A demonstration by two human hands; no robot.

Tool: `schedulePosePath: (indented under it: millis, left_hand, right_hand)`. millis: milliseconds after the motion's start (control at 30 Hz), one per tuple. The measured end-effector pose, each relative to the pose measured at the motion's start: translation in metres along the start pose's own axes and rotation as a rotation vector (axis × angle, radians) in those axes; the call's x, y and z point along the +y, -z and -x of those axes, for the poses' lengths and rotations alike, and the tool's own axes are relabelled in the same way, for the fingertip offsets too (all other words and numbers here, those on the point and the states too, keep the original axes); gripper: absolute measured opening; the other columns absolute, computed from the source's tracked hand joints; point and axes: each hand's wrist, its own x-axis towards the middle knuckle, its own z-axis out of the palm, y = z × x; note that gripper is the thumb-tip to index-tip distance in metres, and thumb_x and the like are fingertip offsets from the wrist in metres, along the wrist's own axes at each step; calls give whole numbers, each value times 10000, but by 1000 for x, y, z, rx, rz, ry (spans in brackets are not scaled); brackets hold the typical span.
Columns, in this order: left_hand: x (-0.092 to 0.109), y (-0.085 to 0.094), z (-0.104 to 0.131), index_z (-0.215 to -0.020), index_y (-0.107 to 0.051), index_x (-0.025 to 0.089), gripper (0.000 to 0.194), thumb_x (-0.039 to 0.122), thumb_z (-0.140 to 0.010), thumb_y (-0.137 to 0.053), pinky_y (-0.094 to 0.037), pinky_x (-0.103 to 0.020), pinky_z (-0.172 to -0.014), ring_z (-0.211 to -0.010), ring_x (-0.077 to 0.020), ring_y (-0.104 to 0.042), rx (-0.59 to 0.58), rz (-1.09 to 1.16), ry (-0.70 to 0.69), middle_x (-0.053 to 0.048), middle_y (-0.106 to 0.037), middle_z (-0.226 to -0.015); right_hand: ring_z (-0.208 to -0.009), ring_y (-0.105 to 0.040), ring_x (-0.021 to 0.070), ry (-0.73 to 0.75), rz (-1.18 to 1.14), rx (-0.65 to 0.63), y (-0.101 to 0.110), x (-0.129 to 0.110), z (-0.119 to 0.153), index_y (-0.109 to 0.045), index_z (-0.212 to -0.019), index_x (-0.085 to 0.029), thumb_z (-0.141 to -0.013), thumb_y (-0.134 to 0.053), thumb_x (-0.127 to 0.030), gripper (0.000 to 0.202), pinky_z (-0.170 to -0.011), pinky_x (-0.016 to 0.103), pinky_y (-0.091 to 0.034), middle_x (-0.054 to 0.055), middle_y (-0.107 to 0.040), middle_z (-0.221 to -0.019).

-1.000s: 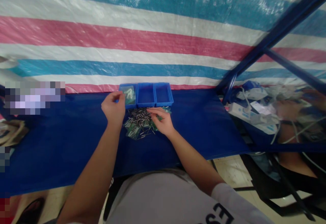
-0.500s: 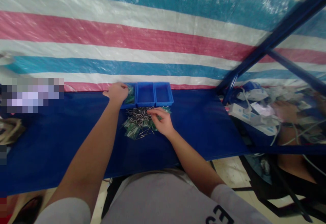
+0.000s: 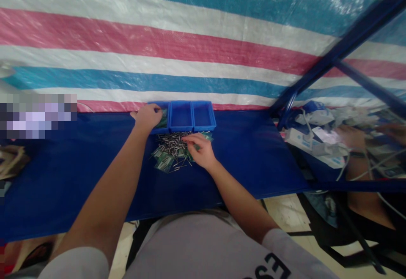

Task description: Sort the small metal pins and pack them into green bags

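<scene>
My left hand [image 3: 149,117] reaches over the leftmost blue bin [image 3: 153,131], its fingers curled together above green packets [image 3: 164,119] inside. Whatever those fingers grip, if anything, is too small to make out. At the right side of a pile of thin metal pins or bits [image 3: 174,140], my right hand [image 3: 201,150] has its thumb and fingertips pinched close. I cannot see clearly what is between them. Small clear packets with green in them [image 3: 164,162] lie at the pile's front, and others show partly behind my right hand.
Two more blue bins, the middle one [image 3: 181,116] and the right one [image 3: 203,116], adjoin the left bin on the blue table [image 3: 253,156]. Behind hangs a striped tarp [image 3: 190,55]. At right are a blue metal frame [image 3: 320,55], a white power strip [image 3: 312,146] and another person's arm [image 3: 357,169].
My left hand has shifted slightly right and down, its fingers lower over the left bin. My right hand stays pinched at the pile, almost unmoved. The camera view has shifted slightly.
</scene>
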Motion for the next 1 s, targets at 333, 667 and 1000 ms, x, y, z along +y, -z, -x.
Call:
schedulePosePath:
  millis: [333, 667, 1000]
  left_hand:
    - [-10, 22, 75, -881, -662, 195, 145, 210, -830, -527, -390, -443, -965, -1005, -254, -626, 508, 307, -62, -64, -711, -973]
    - [-30, -19, 114, -923, -614, 176, 192, 280, -888, -456, -397, -381, -948, -891, -208, -607, 673, 400, 73, -53, -672, -825]
    - [-29, -26, 118, -940, -622, 169, 204, 286, -884, -464, -430, -358, -882, -846, -210, -581, 689, 434, 33, -56, -644, -754]
  right_hand:
    - [-1175, -436, 290, 181, 435, -468, -35, -33, 16, -591, -1229, -187, -888, -589, -418, 411, -974, 463, -315, 101, -677, -1120]
    - [-1137, -434, 307, 135, 569, -514, -47, -39, 21, -591, -1175, -172, -837, -646, -374, 397, -918, 466, -329, 109, -659, -1099]
    - [-1145, -405, 311, 77, 581, -484, -46, -38, 21, -630, -1080, -190, -809, -673, -446, 375, -915, 466, -323, 113, -625, -1159]
